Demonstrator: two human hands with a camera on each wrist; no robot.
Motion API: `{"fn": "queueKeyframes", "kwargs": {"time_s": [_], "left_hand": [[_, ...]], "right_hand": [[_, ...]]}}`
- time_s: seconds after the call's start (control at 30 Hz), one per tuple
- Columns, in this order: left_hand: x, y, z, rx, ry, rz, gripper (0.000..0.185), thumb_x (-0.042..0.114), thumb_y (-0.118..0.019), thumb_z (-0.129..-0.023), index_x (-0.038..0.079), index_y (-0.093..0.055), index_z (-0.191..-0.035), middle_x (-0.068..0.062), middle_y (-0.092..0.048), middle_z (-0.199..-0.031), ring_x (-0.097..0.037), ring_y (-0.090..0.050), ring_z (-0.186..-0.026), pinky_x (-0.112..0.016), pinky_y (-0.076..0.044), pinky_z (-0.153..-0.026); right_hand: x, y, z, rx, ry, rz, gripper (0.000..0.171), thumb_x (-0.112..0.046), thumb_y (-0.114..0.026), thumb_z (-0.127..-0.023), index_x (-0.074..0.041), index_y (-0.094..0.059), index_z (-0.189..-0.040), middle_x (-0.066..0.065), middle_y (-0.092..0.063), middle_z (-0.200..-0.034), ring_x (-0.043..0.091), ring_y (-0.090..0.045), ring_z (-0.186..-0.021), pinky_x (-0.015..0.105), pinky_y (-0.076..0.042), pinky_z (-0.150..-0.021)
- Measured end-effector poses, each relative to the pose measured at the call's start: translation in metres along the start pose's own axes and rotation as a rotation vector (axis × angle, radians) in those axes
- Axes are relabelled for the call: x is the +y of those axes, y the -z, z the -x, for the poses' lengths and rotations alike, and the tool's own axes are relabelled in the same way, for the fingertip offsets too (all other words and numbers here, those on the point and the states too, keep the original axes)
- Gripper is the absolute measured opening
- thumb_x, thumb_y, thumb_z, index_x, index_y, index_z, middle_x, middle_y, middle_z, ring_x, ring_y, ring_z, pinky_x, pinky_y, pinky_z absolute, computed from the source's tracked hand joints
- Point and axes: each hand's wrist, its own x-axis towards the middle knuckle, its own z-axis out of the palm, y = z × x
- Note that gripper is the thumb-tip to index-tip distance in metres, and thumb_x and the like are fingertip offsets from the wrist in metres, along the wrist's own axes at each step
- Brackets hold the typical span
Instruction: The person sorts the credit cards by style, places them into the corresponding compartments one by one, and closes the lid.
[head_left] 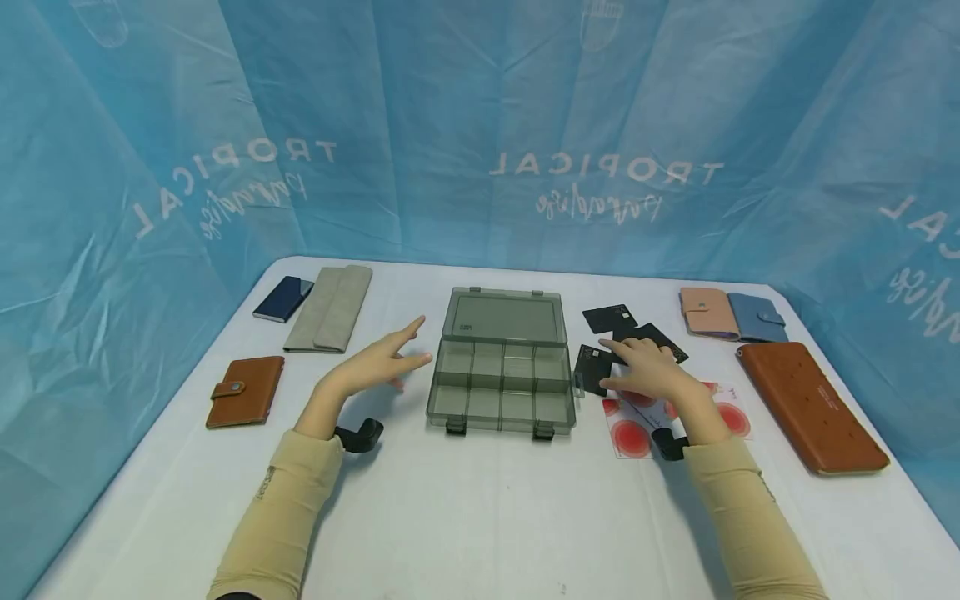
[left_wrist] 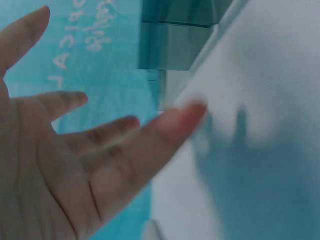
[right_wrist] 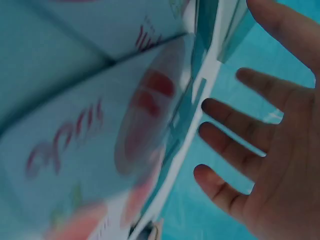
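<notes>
My left hand [head_left: 375, 365] hovers left of a translucent grey-green plastic compartment box [head_left: 486, 416], fingers spread and holding nothing. Its open palm fills the lower left of the left wrist view. The box lies with its lid [head_left: 504, 317] folded back, showing rows of compartments. Over on the right, my right hand [head_left: 645, 367] is held above several black cards [head_left: 608, 317], its fingers extended and apart. White cards with red circles [head_left: 632, 437] lie partly hidden beneath that hand and wrist. In the right wrist view, the spread fingers [right_wrist: 235, 120] grip nothing beside the printed cards [right_wrist: 85, 135].
On the left lie a navy card holder [head_left: 281, 299], a long grey wallet [head_left: 330, 308] and a small brown snap wallet [head_left: 246, 392]. At the right are a pink wallet [head_left: 707, 311], a blue one [head_left: 757, 318] and a long brown wallet [head_left: 813, 408]. A blue printed curtain [head_left: 450, 108] hangs behind.
</notes>
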Motion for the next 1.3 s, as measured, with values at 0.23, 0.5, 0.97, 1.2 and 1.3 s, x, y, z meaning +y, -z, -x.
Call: {"fn": "queueKeyframes", "kwargs": {"time_s": [0.23,0.5,0.97,1.2,1.3], "left_hand": [[-0.022,-0.007,-0.018,-0.178,0.053,0.412,0.084,0.032,-0.057,-0.092,0.026,0.002,-0.150,-0.020,-0.008,-0.151,-0.035,-0.055,-0.104,-0.044,-0.054,-0.080],[-0.030,-0.015,-0.024,-0.250,0.034,0.506,0.100,0.005,-0.068,-0.082,0.025,0.003,-0.150,-0.021,-0.006,-0.150,-0.028,-0.060,-0.096,-0.047,-0.053,-0.083],[-0.030,-0.019,-0.027,-0.252,0.022,0.509,0.100,-0.001,-0.067,-0.082,0.024,0.002,-0.150,-0.022,-0.005,-0.150,-0.022,-0.061,-0.090,-0.046,-0.053,-0.083],[-0.033,-0.017,-0.027,-0.247,0.019,0.512,0.101,0.001,-0.068,-0.081,0.024,0.002,-0.150,-0.021,-0.005,-0.150,-0.024,-0.062,-0.091,-0.046,-0.053,-0.083],[-0.033,-0.017,-0.028,-0.253,0.018,0.517,0.100,0.001,-0.068,-0.082,0.025,0.002,-0.150,-0.021,-0.005,-0.150,-0.024,-0.061,-0.091,-0.046,-0.053,-0.083]], "right_hand": [[0.002,-0.011,-0.022,-0.068,-0.028,-0.010,0.082,-0.046,-0.074,-0.072,-0.007,-0.043,-0.138,0.028,-0.041,-0.130,0.044,-0.038,-0.115,0.062,-0.035,-0.090],[-0.001,-0.009,-0.031,-0.062,-0.028,-0.049,0.075,-0.041,-0.082,-0.065,-0.006,-0.053,-0.125,0.026,-0.043,-0.123,0.041,-0.041,-0.110,0.061,-0.037,-0.089],[0.008,-0.001,-0.039,0.047,-0.020,-0.198,0.070,-0.024,-0.086,-0.061,-0.006,-0.048,-0.117,0.021,-0.046,-0.110,0.037,-0.043,-0.099,0.056,-0.037,-0.083],[0.018,0.003,-0.044,-0.017,0.024,-0.678,0.047,0.003,-0.066,-0.081,-0.002,-0.037,-0.117,0.025,-0.050,-0.115,0.032,-0.053,-0.095,0.040,-0.050,-0.078],[0.020,0.005,-0.044,-0.040,0.043,-0.780,0.041,0.001,-0.057,-0.088,-0.001,-0.035,-0.123,0.025,-0.049,-0.117,0.032,-0.052,-0.100,0.040,-0.049,-0.082]]}}
